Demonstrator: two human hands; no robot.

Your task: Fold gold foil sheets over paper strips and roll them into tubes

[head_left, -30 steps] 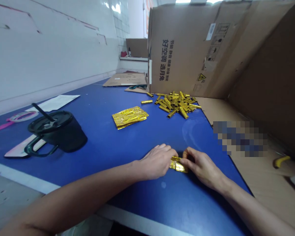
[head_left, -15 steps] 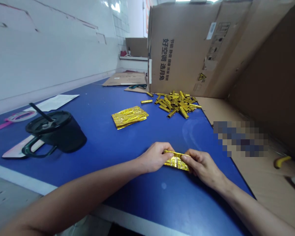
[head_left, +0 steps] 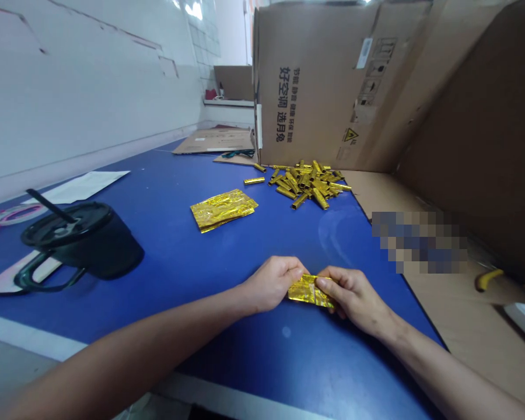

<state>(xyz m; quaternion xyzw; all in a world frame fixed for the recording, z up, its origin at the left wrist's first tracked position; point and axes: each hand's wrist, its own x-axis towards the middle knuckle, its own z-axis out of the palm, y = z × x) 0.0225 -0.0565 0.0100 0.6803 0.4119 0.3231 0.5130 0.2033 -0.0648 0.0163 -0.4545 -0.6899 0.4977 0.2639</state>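
Note:
Between my two hands, over the near part of the blue table, is a piece of shiny gold foil [head_left: 308, 290], flattened and creased. My left hand [head_left: 273, 283] pinches its left end with fingers closed. My right hand [head_left: 347, 294] grips the right end, thumb pressed on top and fingers underneath. Farther off lies a flat stack of gold foil sheets [head_left: 224, 210]. Behind it, to the right, is a loose pile of gold foil tubes [head_left: 308, 182], with a single foil tube [head_left: 254, 181] apart on its left.
A dark lidded mug [head_left: 96, 239] with a straw stands at left, near white paper [head_left: 81, 186] and a roll of tape [head_left: 15, 214]. A large cardboard box [head_left: 315, 87] rises behind the pile. Cardboard with a banana [head_left: 489, 280] on it lies right of the blue table [head_left: 157, 326].
The view has shifted slightly, so most things appear a little farther left. Both hands keep hold of the foil; its top edge now looks tilted and more folded over.

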